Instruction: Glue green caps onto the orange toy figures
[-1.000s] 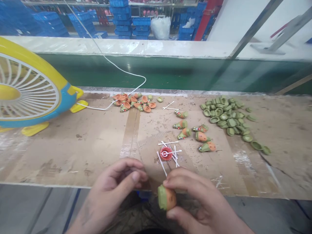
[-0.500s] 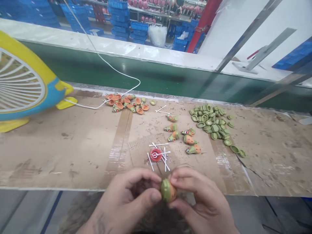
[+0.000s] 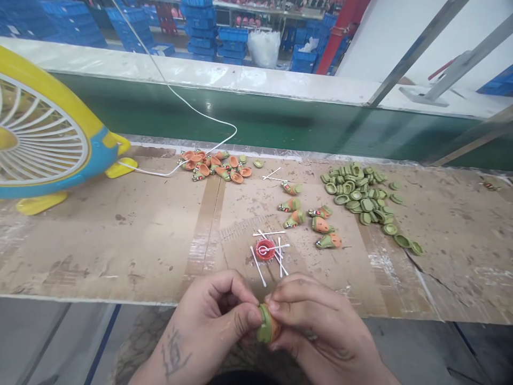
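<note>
Several swabs [image 3: 258, 266] and a red cap [image 3: 264, 249] lie just beyond the held piece [image 3: 264, 325].

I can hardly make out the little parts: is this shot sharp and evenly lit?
Head view: soft, even light, no hard shadows on the brown cardboard bench top; the small green-and-orange plastic piece pinched between left hand and right hand looks slightly blurred; the round yellow-and-blue plastic fan at the left edge looks stretched; the far stacked blue plastic crates are hazy.
</note>
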`<state>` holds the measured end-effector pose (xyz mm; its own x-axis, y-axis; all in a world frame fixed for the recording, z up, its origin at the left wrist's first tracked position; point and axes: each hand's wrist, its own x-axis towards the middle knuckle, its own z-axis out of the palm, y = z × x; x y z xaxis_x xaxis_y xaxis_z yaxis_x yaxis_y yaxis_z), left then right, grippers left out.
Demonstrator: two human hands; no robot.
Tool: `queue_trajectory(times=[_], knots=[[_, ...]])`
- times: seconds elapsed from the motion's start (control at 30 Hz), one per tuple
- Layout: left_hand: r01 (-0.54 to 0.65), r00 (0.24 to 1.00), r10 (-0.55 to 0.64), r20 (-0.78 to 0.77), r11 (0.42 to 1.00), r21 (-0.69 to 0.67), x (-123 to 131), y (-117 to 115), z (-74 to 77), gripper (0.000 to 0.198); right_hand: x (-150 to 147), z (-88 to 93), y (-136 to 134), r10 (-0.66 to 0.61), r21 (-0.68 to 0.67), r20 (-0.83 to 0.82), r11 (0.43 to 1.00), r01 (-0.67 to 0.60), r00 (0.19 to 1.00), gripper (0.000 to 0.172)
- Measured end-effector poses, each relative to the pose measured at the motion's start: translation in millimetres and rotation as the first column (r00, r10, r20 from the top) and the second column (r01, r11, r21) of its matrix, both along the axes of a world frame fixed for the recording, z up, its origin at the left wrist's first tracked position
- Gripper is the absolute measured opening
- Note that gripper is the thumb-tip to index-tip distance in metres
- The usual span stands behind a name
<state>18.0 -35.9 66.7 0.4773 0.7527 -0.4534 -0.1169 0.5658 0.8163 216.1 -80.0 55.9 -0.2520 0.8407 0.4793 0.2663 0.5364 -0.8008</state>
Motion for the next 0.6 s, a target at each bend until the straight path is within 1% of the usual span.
queue_trajectory(times=[0.1,0.23,0.3,0.37,0.4,0.43,0.47,0.5,0.53,0.57,0.6], knots=[[0.012,1.000,-0.012,-0.015,1.000,-0.005,-1,1,-0.7,0.046,0,0.1,2,0.015,0.005,-0.012,1.000,-0.015,1.000,0.045],[0.032,0.999,-0.032,-0.011,0.999,0.019,-3,-2,-5.1,0.045,-2,2.7,1,0.010,-0.003,0.009,1.000,-0.010,1.000,0.042],[0.034,0.999,-0.032,-0.032,0.997,0.065,-4,-3,-7.5,0.042,0,3.2,-2,0.010,-0.044,0.029,0.999,-0.008,1.000,0.037],[0.024,0.996,-0.012,-0.094,0.991,0.133,-5,-2,-9.2,0.039,9,1.0,-3,-0.025,-0.104,0.053,0.994,0.031,0.998,0.033],[-0.003,0.991,0.025,-0.131,0.986,0.166,-6,0,-9.7,0.039,16,-1.5,-1,-0.084,-0.120,0.065,0.989,0.091,0.994,0.031],[-0.045,0.983,0.078,-0.163,0.979,0.199,-8,2,-10.2,0.040,26,-4.7,2,-0.181,-0.126,0.084,0.974,0.191,0.980,0.030],[-0.096,0.972,0.142,-0.185,0.967,0.237,-10,5,-10.7,0.041,36,-8.5,7,-0.308,-0.121,0.118,0.939,0.322,0.944,0.028],[-0.147,0.957,0.208,-0.204,0.950,0.276,-12,8,-11.3,0.042,46,-12.8,13,-0.434,-0.111,0.166,0.884,0.454,0.886,0.027],[-0.189,0.937,0.269,-0.224,0.928,0.323,-15,12,-12.3,0.043,56,-17.1,21,-0.532,-0.099,0.226,0.821,0.562,0.816,0.027],[-0.204,0.917,0.310,-0.251,0.905,0.373,-19,16,-13.7,0.042,66,-21.2,29,-0.578,-0.087,0.289,0.778,0.622,0.763,0.027],[-0.193,0.901,0.330,-0.282,0.886,0.422,-23,21,-15.7,0.042,74,-24.9,36,-0.595,-0.078,0.347,0.752,0.655,0.724,0.028]])
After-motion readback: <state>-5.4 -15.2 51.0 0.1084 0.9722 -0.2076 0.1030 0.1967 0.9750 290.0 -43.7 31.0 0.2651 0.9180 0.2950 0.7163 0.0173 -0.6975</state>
